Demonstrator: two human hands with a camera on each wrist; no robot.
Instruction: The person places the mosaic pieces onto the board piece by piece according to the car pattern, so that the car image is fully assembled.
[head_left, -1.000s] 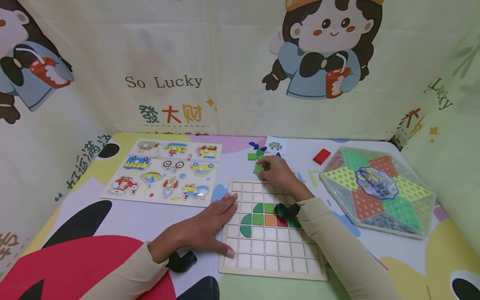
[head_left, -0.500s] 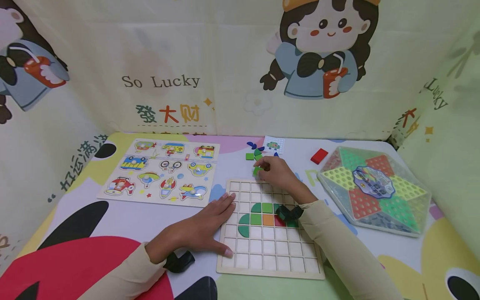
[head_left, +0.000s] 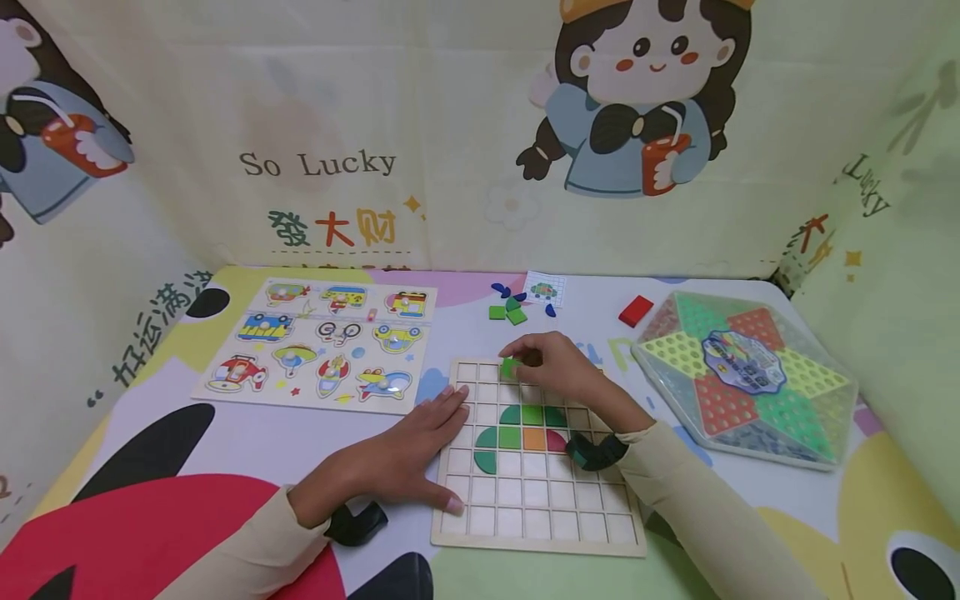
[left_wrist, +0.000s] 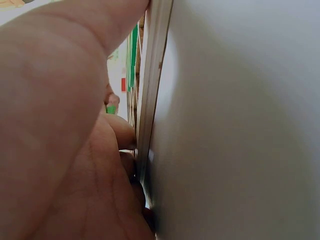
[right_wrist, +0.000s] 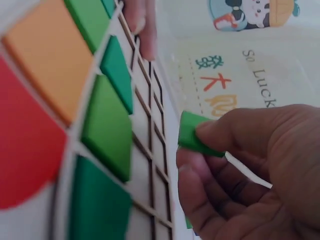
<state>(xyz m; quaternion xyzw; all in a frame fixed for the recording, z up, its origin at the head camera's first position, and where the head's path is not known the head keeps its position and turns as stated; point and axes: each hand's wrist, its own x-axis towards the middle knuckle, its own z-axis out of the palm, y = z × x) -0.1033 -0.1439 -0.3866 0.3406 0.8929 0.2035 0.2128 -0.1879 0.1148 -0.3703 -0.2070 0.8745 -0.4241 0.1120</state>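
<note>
My right hand (head_left: 558,367) pinches a green square tile (right_wrist: 192,131) between thumb and fingers, over the far edge of the wooden grid board (head_left: 536,546). With fingers straight, my left hand (head_left: 397,458) rests on the board's left edge, thumb near the lower corner. In the middle cells sit green squares, dark green quarter-round pieces (head_left: 486,462), an orange square (head_left: 535,439) and a red rounded piece (head_left: 556,440). The left wrist view shows the palm (left_wrist: 85,185) against the board's side.
Behind the board lie loose green squares (head_left: 497,312), several blue pieces (head_left: 551,310) and a small pattern card (head_left: 545,288). A red block (head_left: 636,311) sits near the hexagonal checkers box (head_left: 750,375) at right. A vehicle picture puzzle (head_left: 318,342) lies at left.
My right hand has picked the green square from the loose group and drawn it back toward me, over the board's far edge. The left hand holds its place on the board.
</note>
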